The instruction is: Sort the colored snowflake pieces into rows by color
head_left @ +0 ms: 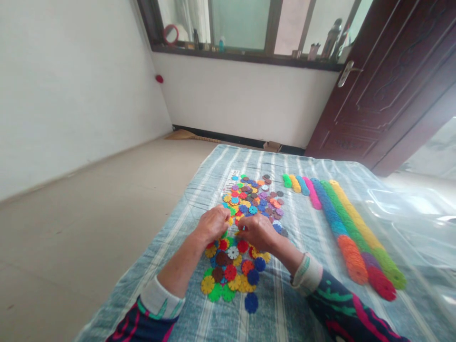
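Many small notched discs (230, 272) in mixed colours lie loose across the striped cloth, under and around both hands. My left hand (214, 223) is closed over the middle of the pile, its fingertips pressed together; whatever it holds is too small to make out. Just to its right, my right hand (257, 231) has its thumb and fingers pinched, and what lies between them is hidden. A small gap separates the hands. To the right, discs are stacked into long single-colour rows, among them a blue row (327, 209), a green row (347, 218) and a yellow row (359, 223).
Clear plastic containers (409, 204) stand at the right of the cloth-covered surface (299, 294). Shorter rows, including a pink one (312, 194), lie near the far edge. Beyond are a wall, a window sill (249, 58) with bottles, and a dark red door (384, 85).
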### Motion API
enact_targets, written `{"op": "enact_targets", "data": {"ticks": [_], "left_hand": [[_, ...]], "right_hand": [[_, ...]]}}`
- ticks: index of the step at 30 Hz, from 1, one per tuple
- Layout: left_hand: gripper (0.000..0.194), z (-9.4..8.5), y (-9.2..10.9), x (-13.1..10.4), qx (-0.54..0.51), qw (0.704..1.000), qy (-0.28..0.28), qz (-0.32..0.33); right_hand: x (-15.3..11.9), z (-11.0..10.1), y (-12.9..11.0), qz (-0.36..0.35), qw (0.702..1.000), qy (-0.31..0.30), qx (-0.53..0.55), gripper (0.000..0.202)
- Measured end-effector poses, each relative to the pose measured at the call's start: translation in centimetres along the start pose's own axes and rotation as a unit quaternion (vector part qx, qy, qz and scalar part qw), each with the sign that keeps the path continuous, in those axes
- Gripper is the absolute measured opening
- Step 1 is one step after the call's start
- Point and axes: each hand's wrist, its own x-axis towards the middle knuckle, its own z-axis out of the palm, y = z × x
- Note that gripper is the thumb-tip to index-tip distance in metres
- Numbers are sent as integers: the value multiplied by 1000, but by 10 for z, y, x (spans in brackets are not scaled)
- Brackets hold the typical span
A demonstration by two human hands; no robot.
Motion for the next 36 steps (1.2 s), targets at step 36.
{"op": "enact_targets", "data": {"ticks": [36], "left_hand": [[16,-2,32,-5,-492,869,-39,-24]], "right_hand": [[-16,7,10,147,829,113,528,23]]}}
